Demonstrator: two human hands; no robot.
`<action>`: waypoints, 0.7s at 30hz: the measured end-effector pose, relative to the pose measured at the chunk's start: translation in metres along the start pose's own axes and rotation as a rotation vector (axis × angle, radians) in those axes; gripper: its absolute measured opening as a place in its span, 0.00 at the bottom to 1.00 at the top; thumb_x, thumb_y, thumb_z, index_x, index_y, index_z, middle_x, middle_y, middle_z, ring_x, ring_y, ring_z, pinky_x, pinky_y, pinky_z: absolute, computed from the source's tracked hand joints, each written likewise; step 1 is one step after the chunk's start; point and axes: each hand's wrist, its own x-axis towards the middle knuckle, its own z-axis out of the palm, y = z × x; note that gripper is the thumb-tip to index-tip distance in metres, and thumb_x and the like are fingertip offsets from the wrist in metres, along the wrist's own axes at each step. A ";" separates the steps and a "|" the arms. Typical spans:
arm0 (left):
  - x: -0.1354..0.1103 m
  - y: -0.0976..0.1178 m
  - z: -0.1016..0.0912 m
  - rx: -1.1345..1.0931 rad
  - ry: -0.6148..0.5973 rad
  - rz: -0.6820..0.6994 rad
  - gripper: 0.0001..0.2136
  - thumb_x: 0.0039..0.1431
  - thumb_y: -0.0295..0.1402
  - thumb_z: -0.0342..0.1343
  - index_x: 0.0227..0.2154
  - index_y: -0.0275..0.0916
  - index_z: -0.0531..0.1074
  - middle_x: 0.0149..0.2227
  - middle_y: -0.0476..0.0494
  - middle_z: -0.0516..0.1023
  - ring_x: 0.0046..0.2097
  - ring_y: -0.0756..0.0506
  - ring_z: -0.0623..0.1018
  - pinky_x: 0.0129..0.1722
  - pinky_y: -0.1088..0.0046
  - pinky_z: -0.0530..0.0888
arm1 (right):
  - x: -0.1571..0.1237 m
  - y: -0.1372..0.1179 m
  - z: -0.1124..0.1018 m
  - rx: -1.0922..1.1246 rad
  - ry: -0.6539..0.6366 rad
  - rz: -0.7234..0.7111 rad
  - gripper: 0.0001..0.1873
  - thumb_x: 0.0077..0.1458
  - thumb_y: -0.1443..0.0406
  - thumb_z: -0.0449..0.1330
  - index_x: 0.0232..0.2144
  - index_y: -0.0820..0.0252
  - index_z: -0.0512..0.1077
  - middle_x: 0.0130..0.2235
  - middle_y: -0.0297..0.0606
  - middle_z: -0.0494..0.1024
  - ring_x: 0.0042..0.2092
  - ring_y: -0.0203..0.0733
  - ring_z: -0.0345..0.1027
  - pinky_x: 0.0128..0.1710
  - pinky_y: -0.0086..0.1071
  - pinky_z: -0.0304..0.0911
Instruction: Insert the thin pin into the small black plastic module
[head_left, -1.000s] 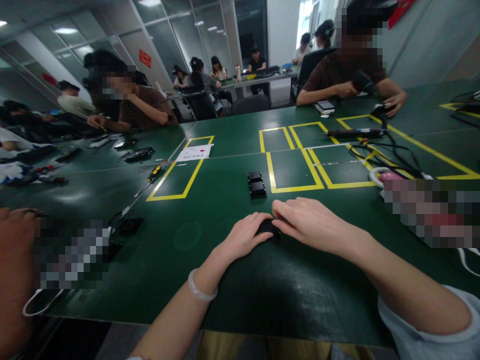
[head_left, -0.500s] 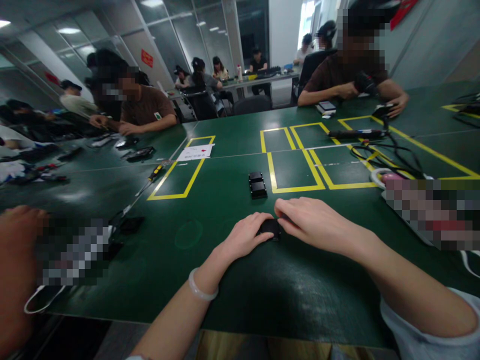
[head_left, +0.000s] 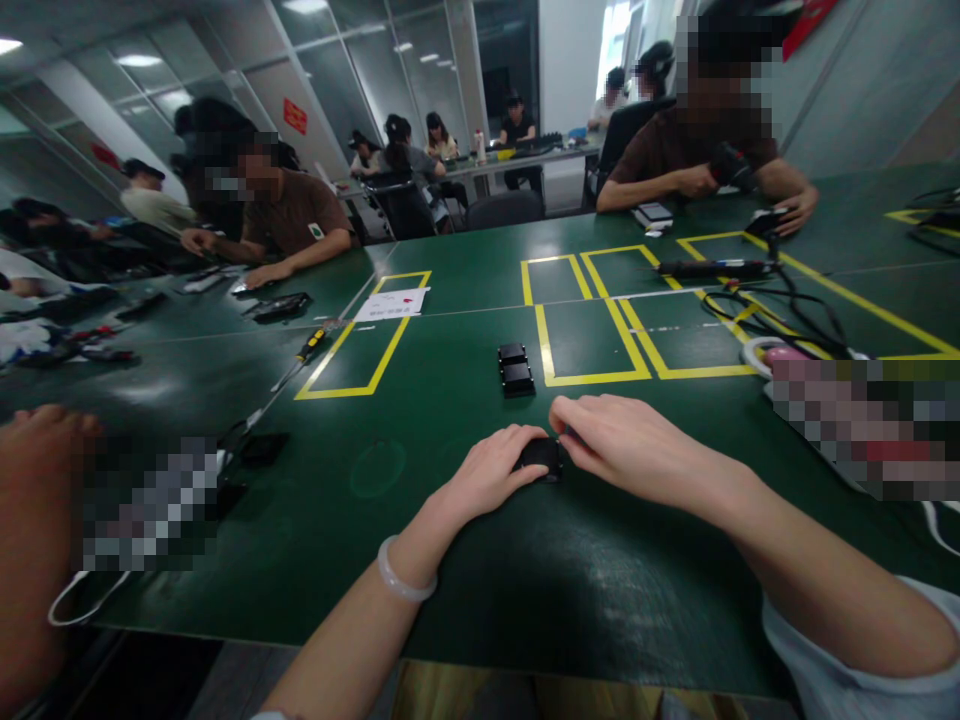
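A small flat black box-like piece (head_left: 549, 460) lies on the green table, partly covered by my hands. My left hand (head_left: 495, 468) has its thumb along the near side of the piece and its fingers over the far side, holding it. At the piece's upper right corner, my right hand (head_left: 611, 432) is closed with the fingertips bent together. What those fingertips pinch, if anything, is hidden. Just beyond, two similar black pieces (head_left: 515, 370) sit one behind the other on the table.
Yellow tape outlines (head_left: 596, 378) mark the table. A white paper (head_left: 391, 304) and a yellow-black screwdriver (head_left: 311, 345) lie left. At right are a black pen-shaped electric driver (head_left: 716, 268), cables and a white tape roll (head_left: 756, 356). A co-worker's arm (head_left: 37, 540) reaches in at left; others sit opposite.
My hands and the black piece stay almost in place. Across the table at left, a co-worker's hand has shifted slightly.
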 end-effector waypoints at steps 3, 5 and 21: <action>0.000 0.000 0.000 -0.008 0.001 0.005 0.18 0.63 0.42 0.52 0.53 0.44 0.61 0.50 0.44 0.71 0.50 0.42 0.73 0.51 0.62 0.70 | -0.001 -0.002 -0.002 0.014 0.001 -0.014 0.02 0.59 0.66 0.49 0.34 0.57 0.61 0.32 0.34 0.71 0.32 0.39 0.64 0.31 0.31 0.51; 0.000 0.000 -0.001 -0.013 0.001 0.007 0.17 0.63 0.42 0.52 0.52 0.44 0.62 0.50 0.44 0.71 0.49 0.42 0.73 0.50 0.62 0.70 | -0.001 -0.003 -0.003 0.016 -0.004 -0.019 0.02 0.59 0.67 0.49 0.33 0.57 0.61 0.32 0.34 0.71 0.33 0.39 0.64 0.31 0.31 0.51; 0.000 -0.002 0.002 -0.008 0.001 -0.004 0.17 0.63 0.42 0.52 0.51 0.43 0.62 0.49 0.44 0.71 0.49 0.42 0.73 0.50 0.63 0.70 | 0.002 -0.001 0.000 -0.062 -0.018 -0.004 0.09 0.65 0.63 0.45 0.36 0.58 0.63 0.27 0.34 0.74 0.28 0.40 0.66 0.28 0.32 0.47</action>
